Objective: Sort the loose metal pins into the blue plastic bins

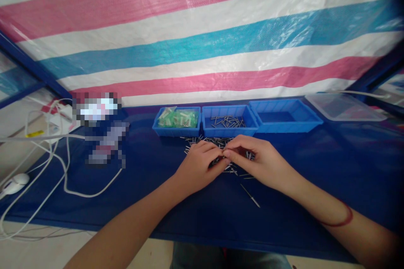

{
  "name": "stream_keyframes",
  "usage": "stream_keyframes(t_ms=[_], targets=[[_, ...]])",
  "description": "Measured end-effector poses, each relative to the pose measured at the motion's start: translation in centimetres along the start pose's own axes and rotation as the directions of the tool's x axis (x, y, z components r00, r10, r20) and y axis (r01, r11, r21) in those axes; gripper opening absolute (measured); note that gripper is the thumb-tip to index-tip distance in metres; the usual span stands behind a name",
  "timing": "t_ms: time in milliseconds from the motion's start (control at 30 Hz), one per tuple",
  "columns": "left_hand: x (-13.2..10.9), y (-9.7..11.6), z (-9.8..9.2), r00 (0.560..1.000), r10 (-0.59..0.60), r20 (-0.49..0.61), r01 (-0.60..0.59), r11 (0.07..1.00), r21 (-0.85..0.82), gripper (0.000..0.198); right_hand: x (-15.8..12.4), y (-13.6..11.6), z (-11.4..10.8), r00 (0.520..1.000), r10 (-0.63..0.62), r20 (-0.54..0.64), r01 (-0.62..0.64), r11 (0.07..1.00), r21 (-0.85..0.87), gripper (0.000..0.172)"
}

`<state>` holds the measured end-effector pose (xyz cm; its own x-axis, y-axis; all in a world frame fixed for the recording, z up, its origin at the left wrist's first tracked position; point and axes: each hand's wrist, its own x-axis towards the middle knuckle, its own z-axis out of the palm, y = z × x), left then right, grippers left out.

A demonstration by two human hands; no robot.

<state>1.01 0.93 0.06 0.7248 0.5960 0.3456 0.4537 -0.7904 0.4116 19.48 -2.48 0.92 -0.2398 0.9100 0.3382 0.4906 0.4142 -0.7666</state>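
Observation:
Over a loose pile of thin silvery metal pins that look like blind rivets (232, 171), my two hands meet at the fingertips. My left hand (198, 164) is closed, thumb and fingers pinched together above the pile's left part. Coming in from the other side, my right hand (257, 157) is also closed in a pinch. Whatever small thing lies between the fingertips is hidden. One single blind rivet (251, 196) rests apart from the pile, toward the table's front edge.
Behind the pile stand a blue bin with green-and-clear packets (176, 133), a middle blue bin with pins (229, 132) and a right blue bin (285, 126). A clear plastic lid (345, 108) lies far right. White cables (91, 195) and blurred items cover the left of the blue table (132, 185).

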Motion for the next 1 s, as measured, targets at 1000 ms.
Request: stream_keyframes(t_ms=[1000], targets=[[-0.01,-0.08,0.09,0.986,-0.093,-0.139,0.077,0.99,-0.118,0.021,-0.06,0.03,0.28,0.997,-0.011,-0.083,0.014,0.999,0.032,0.013]])
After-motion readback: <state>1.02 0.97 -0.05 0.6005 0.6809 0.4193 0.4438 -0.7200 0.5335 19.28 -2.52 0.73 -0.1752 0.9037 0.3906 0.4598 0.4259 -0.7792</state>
